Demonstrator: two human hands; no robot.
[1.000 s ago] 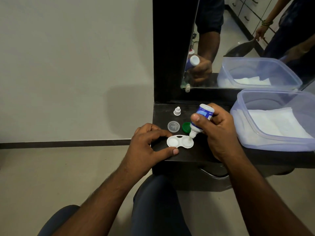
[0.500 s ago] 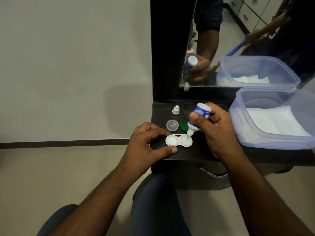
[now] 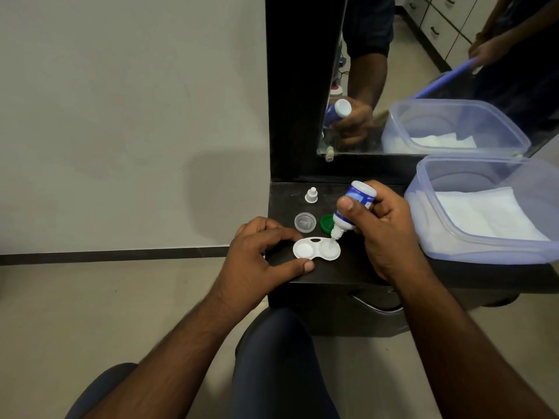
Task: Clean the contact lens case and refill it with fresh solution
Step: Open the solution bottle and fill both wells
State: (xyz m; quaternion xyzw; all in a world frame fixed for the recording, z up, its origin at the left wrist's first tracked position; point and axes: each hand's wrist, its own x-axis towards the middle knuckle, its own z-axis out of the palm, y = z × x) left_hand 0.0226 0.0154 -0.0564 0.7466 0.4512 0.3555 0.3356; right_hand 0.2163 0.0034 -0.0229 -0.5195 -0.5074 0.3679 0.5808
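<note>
Almost nothing moves: the right hand [image 3: 390, 234] keeps the small blue-and-white solution bottle [image 3: 352, 208] tipped, nozzle over the right well.
White plastic two-well lens case [image 3: 316, 249] lies lengthwise left-right on the black shelf [image 3: 348, 273]; the left hand [image 3: 260, 252] pinches its left end.

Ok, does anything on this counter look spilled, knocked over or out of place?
Nothing stands out. The lens case lies flat, steadied by the left hand; the right hand tips the solution bottle over its right well. No spill is visible.
</note>
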